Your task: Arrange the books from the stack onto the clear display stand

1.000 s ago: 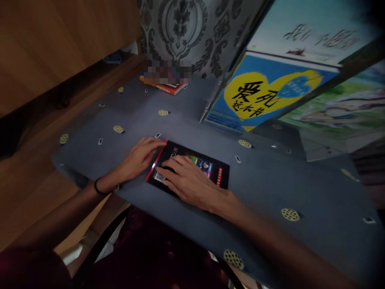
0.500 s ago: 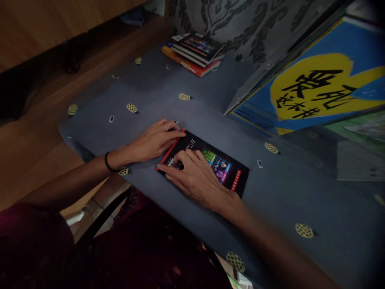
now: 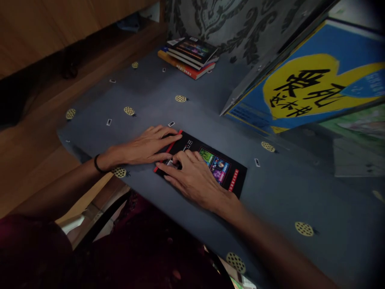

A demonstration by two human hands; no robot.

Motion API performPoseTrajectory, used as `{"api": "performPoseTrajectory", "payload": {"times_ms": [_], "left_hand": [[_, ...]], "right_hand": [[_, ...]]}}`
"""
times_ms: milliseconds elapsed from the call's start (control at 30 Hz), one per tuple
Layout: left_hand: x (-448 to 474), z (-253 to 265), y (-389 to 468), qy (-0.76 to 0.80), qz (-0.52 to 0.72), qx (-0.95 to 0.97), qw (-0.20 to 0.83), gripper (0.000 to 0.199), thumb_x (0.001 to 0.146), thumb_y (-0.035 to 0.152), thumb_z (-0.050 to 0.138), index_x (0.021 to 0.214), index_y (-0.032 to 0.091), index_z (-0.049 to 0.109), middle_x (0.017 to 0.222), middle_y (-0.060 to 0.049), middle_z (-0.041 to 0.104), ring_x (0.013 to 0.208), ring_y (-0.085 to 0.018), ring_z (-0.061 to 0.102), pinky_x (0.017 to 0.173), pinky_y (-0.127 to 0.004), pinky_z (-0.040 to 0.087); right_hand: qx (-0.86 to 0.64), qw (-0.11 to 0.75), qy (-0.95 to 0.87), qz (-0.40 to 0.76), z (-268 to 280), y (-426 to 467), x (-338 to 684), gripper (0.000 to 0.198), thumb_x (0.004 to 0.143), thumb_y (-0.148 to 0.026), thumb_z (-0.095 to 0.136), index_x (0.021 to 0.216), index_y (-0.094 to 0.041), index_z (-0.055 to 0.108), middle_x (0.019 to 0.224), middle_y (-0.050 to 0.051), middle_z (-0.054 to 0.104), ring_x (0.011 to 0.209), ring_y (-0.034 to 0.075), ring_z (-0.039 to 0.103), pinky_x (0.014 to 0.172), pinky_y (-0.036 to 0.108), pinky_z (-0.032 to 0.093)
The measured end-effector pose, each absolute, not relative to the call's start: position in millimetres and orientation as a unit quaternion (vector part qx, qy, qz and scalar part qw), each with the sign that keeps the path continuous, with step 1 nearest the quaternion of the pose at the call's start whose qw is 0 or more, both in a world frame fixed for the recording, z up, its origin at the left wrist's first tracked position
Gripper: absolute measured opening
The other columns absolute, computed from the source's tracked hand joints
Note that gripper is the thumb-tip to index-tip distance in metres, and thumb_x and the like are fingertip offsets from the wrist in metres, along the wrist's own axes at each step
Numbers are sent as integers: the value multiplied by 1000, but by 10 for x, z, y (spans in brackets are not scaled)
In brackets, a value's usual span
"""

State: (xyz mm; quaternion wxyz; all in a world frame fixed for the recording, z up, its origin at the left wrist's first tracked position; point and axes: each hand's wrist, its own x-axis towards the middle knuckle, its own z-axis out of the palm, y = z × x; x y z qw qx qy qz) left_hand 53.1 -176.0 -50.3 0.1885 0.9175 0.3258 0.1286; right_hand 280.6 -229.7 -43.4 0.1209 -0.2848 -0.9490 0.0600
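A thin black book [image 3: 221, 165] with a red spine edge and several small coloured pictures lies flat on the table in front of me. My left hand [image 3: 147, 145] rests at its red edge, fingers stretched out, the index fingertip near the far corner and the thumb touching the cover. Over the near half of the cover lies my right hand [image 3: 195, 176], its thumb reaching toward the red edge and its fingers bent, with a gap between them. Part of the cover is hidden beneath this hand.
A stack of books [image 3: 192, 56] stands at the back by the patterned wall. At the right, a blue and yellow panel [image 3: 300, 86] with black writing leans over the grey table [image 3: 144, 88], which has a pineapple print. A wooden cabinet [image 3: 60, 28] is at the upper left.
My left thumb has spread away from the index finger and come down onto the cover near my right hand. The right hand has barely moved; the whole view has shifted slightly.
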Motion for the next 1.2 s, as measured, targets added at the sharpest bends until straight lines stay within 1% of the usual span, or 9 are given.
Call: {"api": "performPoseTrajectory", "payload": {"times_ms": [167, 267, 333, 400, 500, 567, 767, 1033, 1200], "left_hand": [[458, -435, -1722, 305, 98, 918, 235, 67, 101, 61, 45, 160, 34, 29, 161, -10, 39, 143, -34, 40, 116, -53, 34], [454, -430, -1739, 314, 103, 914, 234, 66, 101, 61, 47, 160, 35, 30, 160, -9, 40, 142, -33, 42, 117, -53, 35], [454, -437, -1772, 324, 125, 910, 226, 64, 100, 60, 49, 157, 34, 35, 157, -10, 44, 139, -32, 45, 116, -53, 37], [447, -441, -1813, 321, 154, 909, 217, 58, 101, 57, 48, 153, 31, 45, 154, -11, 49, 138, -31, 48, 116, -53, 39], [419, -427, -1878, 276, 181, 916, 228, 45, 107, 47, 40, 142, 26, 58, 148, -11, 57, 141, -27, 47, 117, -50, 40], [388, -410, -1924, 256, 183, 918, 242, 41, 108, 39, 37, 140, 27, 61, 145, -8, 61, 144, -25, 45, 119, -49, 39], [264, -398, -2061, 271, 166, 919, 232, 40, 106, 28, 43, 143, 30, 57, 145, -4, 63, 145, -22, 47, 126, -54, 30], [230, -357, -2051, 250, 155, 935, 198, 41, 103, 18, 45, 140, 31, 59, 143, -2, 64, 147, -21, 44, 126, -55, 28], [262, -379, -1988, 243, 160, 939, 182, 44, 102, 13, 44, 143, 26, 55, 145, -4, 62, 148, -20, 42, 126, -53, 28]], "right_hand": [[-292, 126, -946, 66, -437, -2304, 2813, 34, 108, -38, 41, 130, -28, 64, 102, 8, 56, 88, 23, 44, 76, 36, 34], [-289, 125, -947, 63, -438, -2302, 2813, 34, 108, -38, 41, 130, -29, 64, 101, 8, 57, 87, 23, 44, 76, 36, 34], [-289, 124, -947, 58, -436, -2301, 2810, 33, 107, -37, 41, 128, -29, 65, 100, 8, 57, 87, 23, 44, 75, 36, 34], [-290, 122, -948, 52, -432, -2300, 2807, 33, 107, -37, 42, 128, -29, 66, 99, 8, 57, 86, 23, 44, 76, 36, 34], [-287, 122, -949, 46, -427, -2301, 2806, 33, 107, -36, 42, 129, -28, 66, 99, 8, 57, 87, 23, 44, 76, 36, 35], [-284, 127, -949, 48, -423, -2302, 2808, 34, 108, -35, 40, 129, -27, 65, 100, 9, 57, 87, 23, 44, 76, 36, 35], [-283, 138, -948, 57, -407, -2305, 2819, 35, 108, -34, 40, 131, -27, 65, 98, 9, 58, 86, 23, 45, 76, 36, 35], [-283, 143, -948, 33, -447, -2309, 2800, 33, 108, -33, 40, 126, -26, 67, 95, 8, 57, 84, 23, 44, 74, 37, 35], [-289, 139, -947, 29, -425, -2322, 2797, 32, 108, -32, 42, 129, -28, 65, 96, 8, 57, 86, 23, 46, 76, 36, 37]]}}
